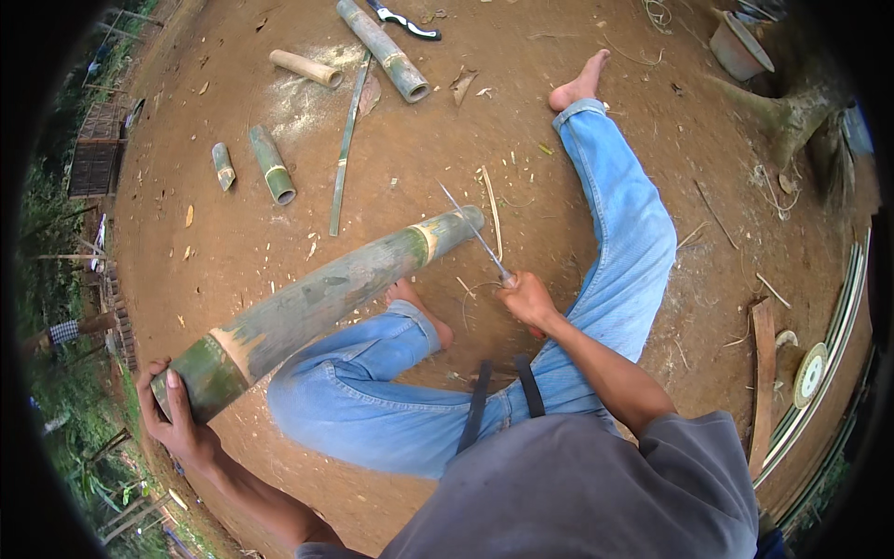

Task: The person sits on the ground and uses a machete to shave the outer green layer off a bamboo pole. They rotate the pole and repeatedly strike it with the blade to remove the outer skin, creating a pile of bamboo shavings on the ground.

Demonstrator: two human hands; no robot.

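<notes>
A thick green-grey bamboo pole point(321, 296) slants from lower left to the middle, lying over my bent left leg. My left hand point(179, 415) grips its lower left end, thumb on top and fingers round the rim. My right hand point(529, 303) is closed round the handle of a knife point(480, 238) with a long, thin blade. The blade crosses over the pole's far end, just beyond the pale ring at a joint; whether it touches the bamboo I cannot tell.
Beyond lie a longer bamboo piece point(386, 54), a pale tube point(305, 69), two short green pieces point(271, 166), a bamboo strip point(347, 149) and a black-and-white handled tool point(407, 22). A bucket point(741, 47) stands by a tree trunk point(787, 112). A wooden plank point(762, 382) lies at right.
</notes>
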